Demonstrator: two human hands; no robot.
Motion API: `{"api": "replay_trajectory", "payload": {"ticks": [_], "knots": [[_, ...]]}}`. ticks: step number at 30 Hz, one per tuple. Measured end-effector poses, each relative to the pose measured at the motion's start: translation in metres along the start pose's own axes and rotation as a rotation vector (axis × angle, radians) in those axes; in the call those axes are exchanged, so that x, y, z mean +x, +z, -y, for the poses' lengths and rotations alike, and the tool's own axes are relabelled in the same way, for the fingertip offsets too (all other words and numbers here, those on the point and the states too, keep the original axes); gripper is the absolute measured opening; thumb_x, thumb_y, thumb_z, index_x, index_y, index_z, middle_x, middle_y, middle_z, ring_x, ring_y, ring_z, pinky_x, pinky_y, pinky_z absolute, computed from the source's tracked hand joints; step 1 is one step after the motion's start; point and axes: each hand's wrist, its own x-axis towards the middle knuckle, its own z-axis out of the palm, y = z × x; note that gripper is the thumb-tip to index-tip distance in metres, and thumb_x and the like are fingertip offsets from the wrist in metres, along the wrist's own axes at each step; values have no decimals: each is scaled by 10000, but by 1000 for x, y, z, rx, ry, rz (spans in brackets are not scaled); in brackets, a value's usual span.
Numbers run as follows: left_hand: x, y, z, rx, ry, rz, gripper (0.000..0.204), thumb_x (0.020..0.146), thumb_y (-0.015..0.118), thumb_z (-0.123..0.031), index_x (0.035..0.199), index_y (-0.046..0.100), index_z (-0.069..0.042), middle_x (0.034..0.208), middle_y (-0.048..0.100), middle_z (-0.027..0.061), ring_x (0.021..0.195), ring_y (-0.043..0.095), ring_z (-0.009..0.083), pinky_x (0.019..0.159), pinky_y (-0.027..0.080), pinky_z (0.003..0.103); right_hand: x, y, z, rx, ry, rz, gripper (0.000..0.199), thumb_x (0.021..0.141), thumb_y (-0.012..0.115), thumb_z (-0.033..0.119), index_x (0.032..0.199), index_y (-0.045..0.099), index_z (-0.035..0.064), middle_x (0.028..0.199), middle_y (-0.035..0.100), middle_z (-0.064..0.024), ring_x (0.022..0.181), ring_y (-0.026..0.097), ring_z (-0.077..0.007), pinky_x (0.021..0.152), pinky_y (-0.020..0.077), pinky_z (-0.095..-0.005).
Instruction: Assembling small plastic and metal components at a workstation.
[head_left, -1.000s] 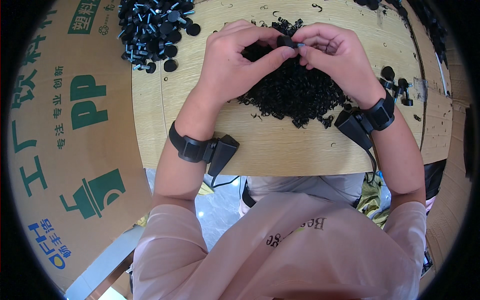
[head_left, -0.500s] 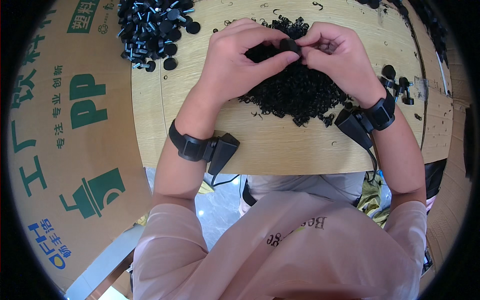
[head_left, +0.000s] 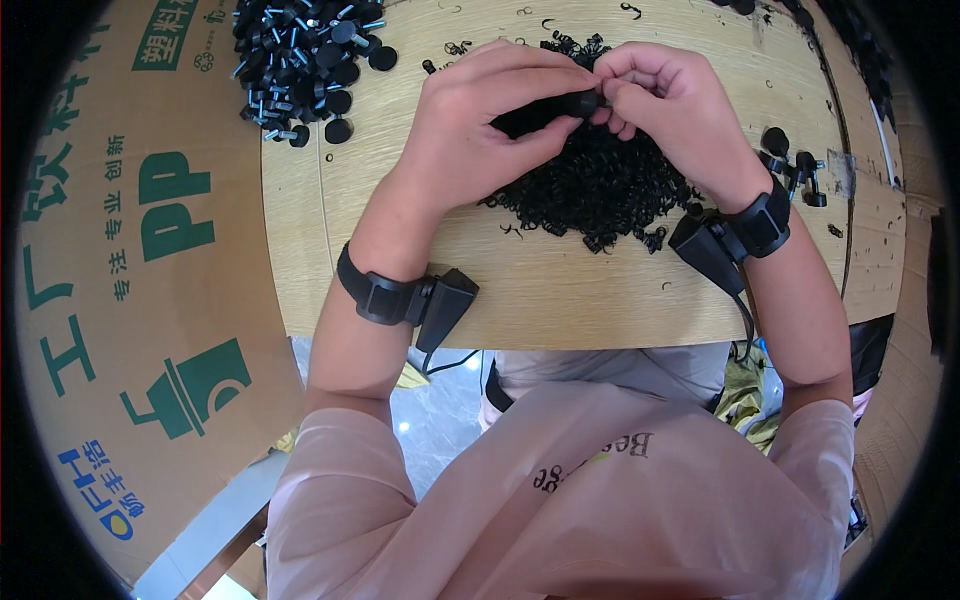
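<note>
My left hand [head_left: 490, 125] grips a black round screw-in foot [head_left: 578, 104] between thumb and fingers, above a heap of small curled black pieces [head_left: 600, 195]. Right up against that foot, the fingertips of my right hand [head_left: 665, 110] are pinched together. Whatever they pinch is too small and too covered to make out. The bolt of the held foot is hidden by the fingers. A pile of similar black feet with metal bolts [head_left: 305, 70] lies at the far left of the table.
Several more feet [head_left: 805, 170] lie on the right of the wooden table [head_left: 560, 300], with loose curled bits scattered at the back. A printed cardboard box [head_left: 150, 300] stands along the left side. Black wrist devices [head_left: 445, 305] with cables sit on both forearms.
The black foot has turned in my left hand, its round face now less toward view. My right fingers have curled in closer against it.
</note>
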Motion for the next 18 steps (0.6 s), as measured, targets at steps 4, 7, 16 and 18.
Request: {"api": "replay_trajectory", "payload": {"ticks": [4,7,16,18], "knots": [[0,1,-3,-36,-60,-7,360,684,754,36,1036,719,-34,1023,702,116,896,667,217,836,538,307,1,-5,-3,27,3,39,184,917,566,116,1018,649,-13,835,673,-65,716,602,-85,669,504,-221],[-2,0,-4,-68,-144,-24,344,713,739,24,1051,712,-30,981,701,108,868,662,182,811,532,293,1,-5,0,27,11,45,198,918,559,110,1042,653,-13,853,676,-69,718,596,-82,670,500,-214],[-3,-1,-4,-3,-229,-35,274,772,742,-55,1044,718,-28,844,692,79,795,652,151,753,513,261,-2,-4,1,42,-29,87,243,886,596,51,1113,634,-29,913,690,-80,822,628,-75,719,516,-212],[-3,-1,-4,-4,-224,-36,264,772,745,-63,1034,723,-34,848,697,80,792,656,147,747,512,260,-1,-4,0,45,-17,89,237,867,619,36,1094,634,-32,909,687,-71,837,634,-78,720,517,-211]]}}
